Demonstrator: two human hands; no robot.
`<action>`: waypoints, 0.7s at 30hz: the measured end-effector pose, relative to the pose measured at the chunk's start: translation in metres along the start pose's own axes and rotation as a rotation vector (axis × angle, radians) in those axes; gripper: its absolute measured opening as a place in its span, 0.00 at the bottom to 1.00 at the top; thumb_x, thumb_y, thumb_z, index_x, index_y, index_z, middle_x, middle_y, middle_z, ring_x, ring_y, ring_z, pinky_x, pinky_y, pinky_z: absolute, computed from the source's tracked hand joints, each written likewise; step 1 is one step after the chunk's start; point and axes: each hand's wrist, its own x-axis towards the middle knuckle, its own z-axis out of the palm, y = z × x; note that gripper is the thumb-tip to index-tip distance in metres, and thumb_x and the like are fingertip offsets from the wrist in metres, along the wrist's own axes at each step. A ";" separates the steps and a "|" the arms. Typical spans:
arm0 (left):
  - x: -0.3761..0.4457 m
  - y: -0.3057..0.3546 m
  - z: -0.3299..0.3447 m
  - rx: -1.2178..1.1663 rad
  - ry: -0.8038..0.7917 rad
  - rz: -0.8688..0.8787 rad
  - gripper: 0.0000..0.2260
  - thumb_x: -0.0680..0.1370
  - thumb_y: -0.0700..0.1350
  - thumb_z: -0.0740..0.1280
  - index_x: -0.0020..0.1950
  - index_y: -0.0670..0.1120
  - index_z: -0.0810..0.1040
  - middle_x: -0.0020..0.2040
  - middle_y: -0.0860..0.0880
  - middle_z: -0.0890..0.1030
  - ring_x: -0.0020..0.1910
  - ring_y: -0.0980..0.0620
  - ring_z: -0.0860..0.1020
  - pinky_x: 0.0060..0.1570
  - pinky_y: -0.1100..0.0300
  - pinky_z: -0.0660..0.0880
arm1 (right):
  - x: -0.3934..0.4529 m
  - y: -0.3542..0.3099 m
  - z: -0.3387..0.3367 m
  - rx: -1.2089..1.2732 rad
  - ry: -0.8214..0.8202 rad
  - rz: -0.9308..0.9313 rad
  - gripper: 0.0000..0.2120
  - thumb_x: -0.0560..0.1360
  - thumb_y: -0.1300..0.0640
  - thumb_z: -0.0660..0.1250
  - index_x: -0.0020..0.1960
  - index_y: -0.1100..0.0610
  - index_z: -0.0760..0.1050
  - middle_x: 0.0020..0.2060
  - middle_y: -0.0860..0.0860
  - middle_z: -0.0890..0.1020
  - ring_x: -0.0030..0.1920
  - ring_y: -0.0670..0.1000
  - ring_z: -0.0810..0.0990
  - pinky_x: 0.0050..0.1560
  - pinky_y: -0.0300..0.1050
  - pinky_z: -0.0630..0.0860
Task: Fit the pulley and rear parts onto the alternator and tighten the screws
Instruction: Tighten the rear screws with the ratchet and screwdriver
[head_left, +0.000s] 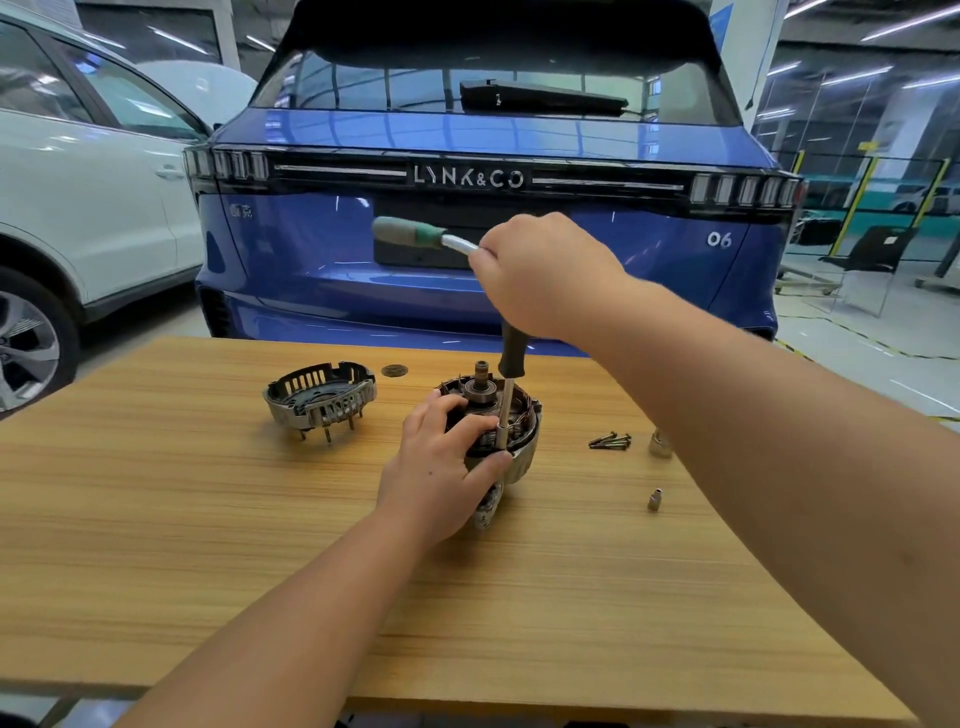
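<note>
**Fingers on the alternator and on the T-handle driver**

Fingers (470, 427) of the left hand (436, 467) curl round the near side of the round metal alternator body with copper windings (511, 441), the thumb pressed against its rim beside the driver's tip. That alternator stands on the wooden desk (208, 545) near its middle, shaft end (482, 371) pointing up, rear side open.

Fingers of the right hand (540, 275) are closed round the crossbar of a T-handle socket driver with a green and grey grip (410, 231), held well above the alternator. The driver's dark shank (513, 348) drops straight down from the fist, and its silver socket end (502, 431) sits on the alternator's rim, just beside the left thumb.

Left of the alternator, apart from it, lies the grey slotted rear housing cover (319, 397), open side up, with studs sticking out beneath it. Behind, between the cover and the alternator, a small dark round disc (394, 370) lies flat on the desk.

To the right rest a small bunch of dark long screws (610, 441), and just beyond them a silver socket (660, 444), partly hidden by the right forearm. Nearer the desk's front, a smaller silver socket bit (654, 500) stands alone.

Beyond the desk stands a blue car (519, 140), its rear facing the desk, with a white car (78, 197) to its left.
</note>
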 end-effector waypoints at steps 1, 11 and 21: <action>0.000 0.000 0.000 0.004 -0.002 -0.001 0.19 0.78 0.66 0.60 0.68 0.65 0.70 0.76 0.57 0.59 0.77 0.57 0.47 0.64 0.42 0.70 | 0.005 0.000 -0.005 0.059 -0.073 0.069 0.14 0.83 0.53 0.55 0.39 0.54 0.69 0.33 0.51 0.75 0.32 0.53 0.69 0.29 0.44 0.61; 0.000 -0.001 0.000 0.007 0.001 -0.006 0.19 0.78 0.66 0.60 0.68 0.65 0.69 0.76 0.58 0.58 0.76 0.60 0.46 0.63 0.43 0.69 | -0.010 0.000 0.010 1.700 -0.109 0.703 0.09 0.83 0.53 0.62 0.60 0.56 0.72 0.48 0.51 0.87 0.50 0.51 0.87 0.39 0.48 0.74; 0.000 0.000 0.001 -0.022 0.007 -0.013 0.19 0.78 0.66 0.61 0.68 0.65 0.70 0.75 0.59 0.59 0.77 0.61 0.47 0.62 0.43 0.69 | -0.032 0.001 0.042 0.982 0.460 0.075 0.10 0.83 0.54 0.63 0.60 0.48 0.81 0.56 0.42 0.82 0.60 0.43 0.79 0.63 0.41 0.75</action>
